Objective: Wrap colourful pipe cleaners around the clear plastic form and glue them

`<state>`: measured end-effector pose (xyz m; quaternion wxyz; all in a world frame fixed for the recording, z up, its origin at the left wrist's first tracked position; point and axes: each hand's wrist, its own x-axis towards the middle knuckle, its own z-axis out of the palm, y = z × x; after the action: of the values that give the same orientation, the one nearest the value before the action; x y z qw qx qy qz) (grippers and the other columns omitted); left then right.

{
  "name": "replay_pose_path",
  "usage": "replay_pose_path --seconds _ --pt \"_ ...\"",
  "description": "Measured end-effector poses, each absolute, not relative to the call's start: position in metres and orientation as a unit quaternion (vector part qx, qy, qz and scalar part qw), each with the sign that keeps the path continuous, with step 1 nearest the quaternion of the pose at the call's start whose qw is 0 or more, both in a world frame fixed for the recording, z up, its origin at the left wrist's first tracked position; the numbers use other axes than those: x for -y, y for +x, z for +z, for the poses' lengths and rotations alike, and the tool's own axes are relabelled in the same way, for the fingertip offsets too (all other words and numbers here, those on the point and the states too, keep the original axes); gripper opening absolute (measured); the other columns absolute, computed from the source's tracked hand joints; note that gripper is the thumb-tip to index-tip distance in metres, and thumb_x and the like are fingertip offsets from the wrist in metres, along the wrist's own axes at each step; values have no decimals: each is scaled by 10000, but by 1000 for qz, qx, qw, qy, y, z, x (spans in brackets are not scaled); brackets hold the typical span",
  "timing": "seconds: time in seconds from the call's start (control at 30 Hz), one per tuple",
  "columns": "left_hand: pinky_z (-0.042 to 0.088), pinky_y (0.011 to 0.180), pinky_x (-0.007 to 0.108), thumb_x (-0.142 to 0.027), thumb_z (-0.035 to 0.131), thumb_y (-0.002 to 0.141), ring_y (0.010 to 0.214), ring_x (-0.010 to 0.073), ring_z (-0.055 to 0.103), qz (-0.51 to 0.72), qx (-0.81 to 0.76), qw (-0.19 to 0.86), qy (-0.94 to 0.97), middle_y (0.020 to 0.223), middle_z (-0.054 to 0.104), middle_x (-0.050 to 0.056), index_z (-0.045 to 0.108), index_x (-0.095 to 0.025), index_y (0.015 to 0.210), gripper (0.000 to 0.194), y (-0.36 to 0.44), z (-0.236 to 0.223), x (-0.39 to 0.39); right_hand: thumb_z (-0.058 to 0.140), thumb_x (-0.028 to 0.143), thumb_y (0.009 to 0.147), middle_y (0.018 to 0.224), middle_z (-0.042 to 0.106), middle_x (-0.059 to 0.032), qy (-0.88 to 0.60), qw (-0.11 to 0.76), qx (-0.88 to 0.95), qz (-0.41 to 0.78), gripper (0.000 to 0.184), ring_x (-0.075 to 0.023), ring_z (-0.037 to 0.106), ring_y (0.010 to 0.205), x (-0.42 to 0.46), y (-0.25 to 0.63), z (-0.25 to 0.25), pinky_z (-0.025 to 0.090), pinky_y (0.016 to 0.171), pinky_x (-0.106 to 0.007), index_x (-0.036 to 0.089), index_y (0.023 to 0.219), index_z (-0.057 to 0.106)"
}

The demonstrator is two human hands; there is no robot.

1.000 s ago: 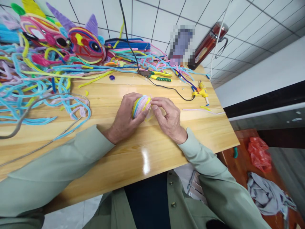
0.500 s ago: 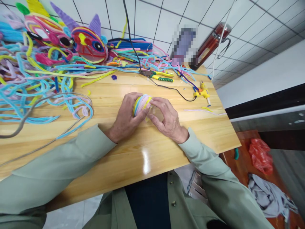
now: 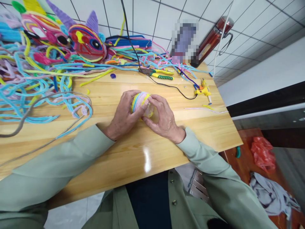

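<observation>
Between my two hands is a rounded clear plastic piece [image 3: 149,111], its left part wrapped in pipe cleaners [image 3: 140,100] in yellow, blue, pink and lilac bands. My left hand [image 3: 126,111] wraps around the banded side, with the thumb lying across the front. My right hand [image 3: 162,116] grips the clear side, fingertips on the yellow band at the top and thumb at the lower edge. The far side of the piece is hidden by the fingers. Both hands are just above or on the wooden table [image 3: 119,159]; I cannot tell which.
Loose pipe cleaners [image 3: 35,89] pile up at the left. Two decorated animal-like faces [image 3: 87,43] stand behind them. Pliers [image 3: 159,73] lie beyond my hands, and a yellow glue gun [image 3: 203,90] with a black cord is at the right. A red flask [image 3: 214,39] leans against the tiled wall.
Both hands and the wrapped piece have shifted slightly left. The right thumb has moved left and more of the clear side shows. The camera view has shifted a little.
</observation>
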<state>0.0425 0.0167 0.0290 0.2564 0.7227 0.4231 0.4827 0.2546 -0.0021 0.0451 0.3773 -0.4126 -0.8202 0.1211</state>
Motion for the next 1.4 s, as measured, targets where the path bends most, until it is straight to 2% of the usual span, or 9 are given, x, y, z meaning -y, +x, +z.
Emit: replay_pose_path --seconds 0.2,0.33,0.53,0.8,0.93,1.07,1.27,1.4 --pt "564 1220 567 -650 437 1168 1362 320 645 488 -403 274 724 1416 675 121 563 -294 1459 477 40 29 -15 831 398 943 1575 667 -143 -420 382 812 138 607 -392 640 1497 3 252 47 554 1302 -637 352 1499 594" --pt "564 1229 576 -694 500 1129 1386 335 634 480 -404 259 735 1438 660 130 539 -288 1486 541 39 27 -15 831 399 944 1571 674 -121 -433 377 807 137 605 -377 636 1501 2 251 47 568 1297 -631 380 1499 592" --pt "560 1221 585 -628 592 1103 1367 336 644 479 -412 254 733 1435 665 131 545 -275 1459 504 39 26 -17 831 421 952 1566 682 -109 -437 375 807 131 588 -362 647 1490 3 252 46 576 1294 -619 395 1492 602" --pt "567 1202 572 -685 567 1105 1330 327 653 482 -413 266 726 1403 668 131 556 -269 1416 519 40 28 -17 797 418 985 1500 704 -159 -372 432 818 77 640 -378 694 1412 1 250 41 618 1211 -612 335 1567 543" --pt "586 1168 541 -738 569 1095 1287 311 674 495 -425 266 709 1361 687 117 575 -264 1375 551 43 29 -17 791 418 989 1506 699 -140 -367 438 818 68 660 -377 699 1406 2 248 39 632 1203 -619 362 1595 537" --pt "599 1133 522 -744 603 1079 1248 302 682 501 -430 264 703 1327 695 109 592 -265 1343 547 44 29 -18 774 463 993 1522 696 -105 -402 413 814 78 599 -359 687 1428 3 248 38 621 1229 -614 398 1555 576" --pt "604 1132 516 -698 629 1059 1239 306 682 499 -436 297 688 1323 699 100 600 -260 1310 505 43 33 -19 702 454 1050 1501 687 -177 -379 398 835 0 592 -338 693 1408 4 246 40 652 1154 -596 239 1563 498" --pt "617 1104 501 -638 675 1033 1199 302 690 511 -441 293 677 1272 712 89 615 -261 1259 444 44 35 -19 679 424 1056 1463 694 -192 -370 410 834 -18 580 -329 693 1385 5 243 41 658 1124 -582 211 1549 462"
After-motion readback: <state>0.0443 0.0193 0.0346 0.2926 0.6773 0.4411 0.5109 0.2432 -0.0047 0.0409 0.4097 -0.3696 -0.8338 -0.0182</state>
